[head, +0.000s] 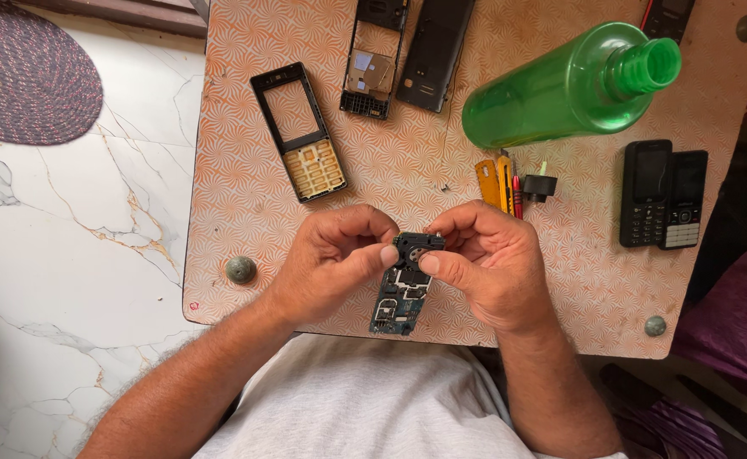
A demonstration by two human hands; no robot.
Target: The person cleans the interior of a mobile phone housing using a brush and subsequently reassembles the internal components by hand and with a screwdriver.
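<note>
— What are the hands doing?

— Both hold a phone circuit board (401, 293) above the near edge of the small patterned table (560, 255). The left hand (335, 259) pinches the board's upper end, thumb pressed against its left side, other fingers curled in. The right hand (488, 263) pinches the same end from the right, thumb on a small black part (417, 248) at the top.

— And the board's lower half?

— It hangs free between the wrists (green with dark components).

— What else lies on the table?

— A black front frame with a yellowish keypad (301, 132) to the far left, a gutted phone body (375, 59) and a black back cover (433, 53) beside it. A green plastic bottle (569, 89) lies on its side; below it are yellow-handled tools (497, 180), and two black keypad phones (662, 194) lie side by side at right.
</note>
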